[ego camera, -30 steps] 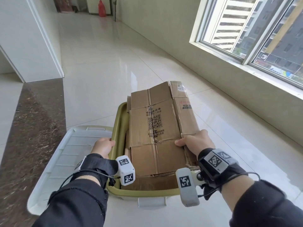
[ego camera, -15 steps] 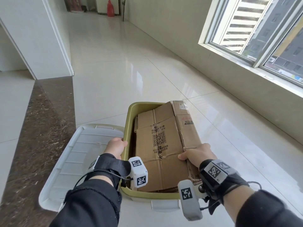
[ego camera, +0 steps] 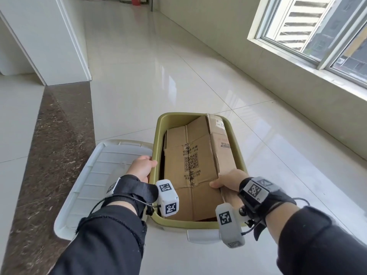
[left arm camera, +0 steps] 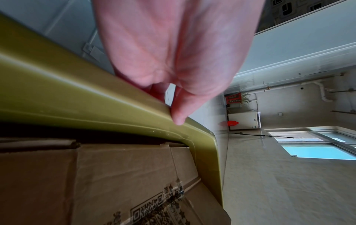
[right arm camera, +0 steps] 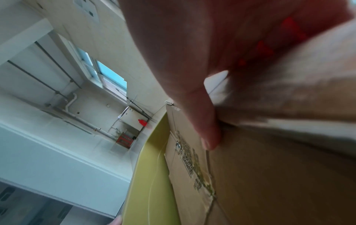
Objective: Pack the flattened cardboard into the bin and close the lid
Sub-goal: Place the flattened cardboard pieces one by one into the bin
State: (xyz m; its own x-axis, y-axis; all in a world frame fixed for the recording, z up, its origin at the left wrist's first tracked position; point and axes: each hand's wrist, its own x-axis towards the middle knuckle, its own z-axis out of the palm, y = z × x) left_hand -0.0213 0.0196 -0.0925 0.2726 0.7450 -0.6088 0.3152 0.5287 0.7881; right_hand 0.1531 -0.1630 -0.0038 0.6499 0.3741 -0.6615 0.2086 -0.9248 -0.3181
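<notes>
Still, the flattened cardboard (ego camera: 190,165) is lying inside the olive bin (ego camera: 156,135) at lower centre, its long axis running toward the upper frame; the raised far-right corner is risking fouling the lid (ego camera: 103,175), lower left; the right hand (ego camera: 228,180) is pinching the cardboard's near edge, the left hand (ego camera: 142,167) gripping the rim.
</notes>
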